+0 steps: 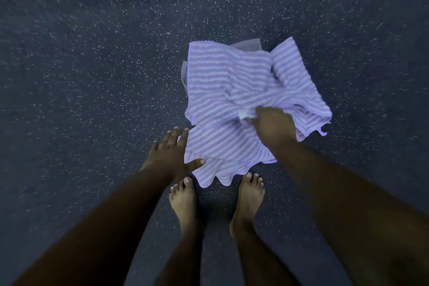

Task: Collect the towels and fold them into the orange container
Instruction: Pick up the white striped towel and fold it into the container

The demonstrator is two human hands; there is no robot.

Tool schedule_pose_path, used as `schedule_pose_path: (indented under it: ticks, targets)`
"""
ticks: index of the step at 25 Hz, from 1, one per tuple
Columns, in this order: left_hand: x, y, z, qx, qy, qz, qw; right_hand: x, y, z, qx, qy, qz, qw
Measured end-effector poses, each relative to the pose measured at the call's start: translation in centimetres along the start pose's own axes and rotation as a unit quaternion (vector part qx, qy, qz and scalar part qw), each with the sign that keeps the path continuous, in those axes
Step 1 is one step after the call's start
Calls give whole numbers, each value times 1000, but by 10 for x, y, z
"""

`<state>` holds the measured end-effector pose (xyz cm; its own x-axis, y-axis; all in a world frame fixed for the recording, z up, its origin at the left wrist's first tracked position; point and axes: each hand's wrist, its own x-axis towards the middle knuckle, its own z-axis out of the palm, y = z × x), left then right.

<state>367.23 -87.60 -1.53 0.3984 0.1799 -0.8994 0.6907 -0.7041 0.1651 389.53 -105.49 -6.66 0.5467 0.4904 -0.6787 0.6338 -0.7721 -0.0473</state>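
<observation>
Towels in purple and white stripes point(232, 90) lie heaped on the dark speckled floor point(92, 65), toward 1 o'clock from centre in my head view. My right hand point(274, 125) grips a bunched fold at the pile's near right, fingers curled into the cloth. My left hand point(173, 151) hovers at the heap's 8 o'clock edge, fingers spread straight, holding nothing. A grey cloth point(247, 45) peeks out under the pile at 12 o'clock. Bare feet point(183, 199) stand at 6 o'clock.
</observation>
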Motion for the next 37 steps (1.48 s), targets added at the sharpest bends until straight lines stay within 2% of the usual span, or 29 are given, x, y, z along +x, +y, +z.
schedule_pose_path:
  ticks: [2,7,13,16,19,24,29,33,37]
  targets:
    - [-41,11,-22,1,-7,-3,1000,-48,4,-20,73,-36,11,997]
    - [-174,47,-82,38,-1,8,999,-184,-5,-108,199,-62,43,977]
    - [-358,94,-135,69,33,39,996,-354,-22,-241,249,-44,101,962]
    - [-408,112,-144,105,41,65,992,-417,-25,-270,262,-26,130,956]
    - [-438,125,-149,150,45,123,980,-472,-28,-280,289,-19,177,941]
    - [-481,138,-168,304,56,227,923,-578,-33,-268,348,30,315,882]
    - [-536,181,-164,397,58,303,865,-692,-46,-236,397,89,423,810]
    - [-583,232,-117,464,58,370,803,-781,-53,-190,414,117,503,750]
    - [-642,276,-26,531,59,446,718,-889,-65,-121,416,127,583,687]
